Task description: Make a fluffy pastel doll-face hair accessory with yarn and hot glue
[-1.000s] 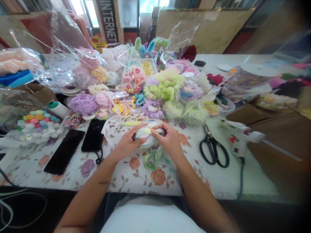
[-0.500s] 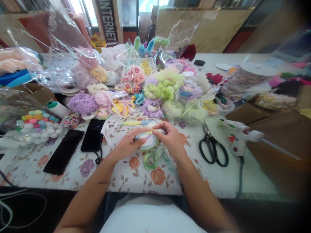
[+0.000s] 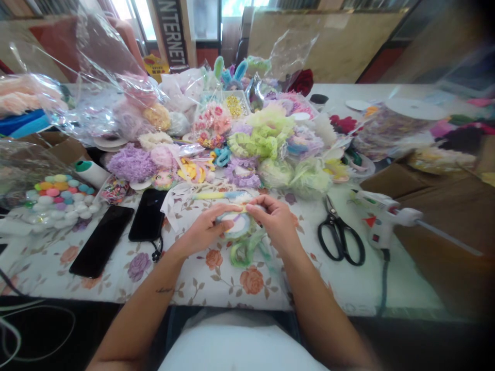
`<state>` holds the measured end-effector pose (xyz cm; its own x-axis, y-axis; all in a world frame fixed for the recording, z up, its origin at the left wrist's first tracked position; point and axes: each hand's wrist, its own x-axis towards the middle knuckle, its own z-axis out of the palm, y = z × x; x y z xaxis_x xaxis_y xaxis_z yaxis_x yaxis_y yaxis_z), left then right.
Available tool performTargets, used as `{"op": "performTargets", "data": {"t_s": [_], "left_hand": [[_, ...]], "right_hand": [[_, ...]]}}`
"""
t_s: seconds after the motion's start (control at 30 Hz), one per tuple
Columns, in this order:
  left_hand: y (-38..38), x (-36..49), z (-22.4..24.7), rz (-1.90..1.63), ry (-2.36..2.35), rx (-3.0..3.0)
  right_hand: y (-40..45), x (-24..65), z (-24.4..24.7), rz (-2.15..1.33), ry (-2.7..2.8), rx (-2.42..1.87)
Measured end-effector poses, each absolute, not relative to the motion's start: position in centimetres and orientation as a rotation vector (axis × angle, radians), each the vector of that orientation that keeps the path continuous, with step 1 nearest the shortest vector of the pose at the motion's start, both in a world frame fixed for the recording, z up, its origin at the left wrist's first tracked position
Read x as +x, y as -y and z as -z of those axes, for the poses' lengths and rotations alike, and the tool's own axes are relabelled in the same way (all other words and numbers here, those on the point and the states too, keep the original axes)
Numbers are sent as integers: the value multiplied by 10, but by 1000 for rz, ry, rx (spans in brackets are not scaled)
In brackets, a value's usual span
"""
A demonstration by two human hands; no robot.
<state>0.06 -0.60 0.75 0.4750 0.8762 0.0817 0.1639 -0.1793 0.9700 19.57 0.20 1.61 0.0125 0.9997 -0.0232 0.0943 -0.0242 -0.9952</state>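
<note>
A small round piece with a white middle and a soft pastel rim (image 3: 236, 226) is held over the flowered cloth. My left hand (image 3: 207, 224) grips it from the left, thumb across its front and fingers along the top edge. At its upper right edge, my right hand (image 3: 270, 216) pinches with thumb and forefinger; what lies between those fingertips is too small to make out. A sheer green ribbon (image 3: 242, 253) lies in loops just below the piece. Behind the hands is a yellow and blue padded strip (image 3: 211, 196), partly covered at its right end.
Two black phones (image 3: 101, 242) lie to the left. Black-handled scissors (image 3: 340, 239) and a white glue gun (image 3: 381, 216) are on the right, beside a cardboard box (image 3: 444, 232). A heap of yarn, lace (image 3: 266, 134) and bagged trims fills the back.
My right hand has shifted slightly to the right along the round piece's upper edge. The left hand keeps its grip, and the green ribbon loops have changed shape a little.
</note>
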Motion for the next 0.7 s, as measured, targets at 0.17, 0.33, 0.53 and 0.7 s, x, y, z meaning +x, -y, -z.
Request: {"op": "performTargets", "data": {"t_s": [0.17,0.33,0.53,0.7], "left_hand": [[6,1,-4,-821,-909,1586],[6,3,-4,-842,-911,1589],[5,3,-3,-855,-931,1611],[4,2,0,-937,-968,1500]], "right_hand": [[1,197,-22,-1172,1229,-1309],[3,197,-24,-1229,1194,-1292],[2,197,-22,-1209,1215,-1264],[-3,202,-15,-1090,1202,-1290]]}}
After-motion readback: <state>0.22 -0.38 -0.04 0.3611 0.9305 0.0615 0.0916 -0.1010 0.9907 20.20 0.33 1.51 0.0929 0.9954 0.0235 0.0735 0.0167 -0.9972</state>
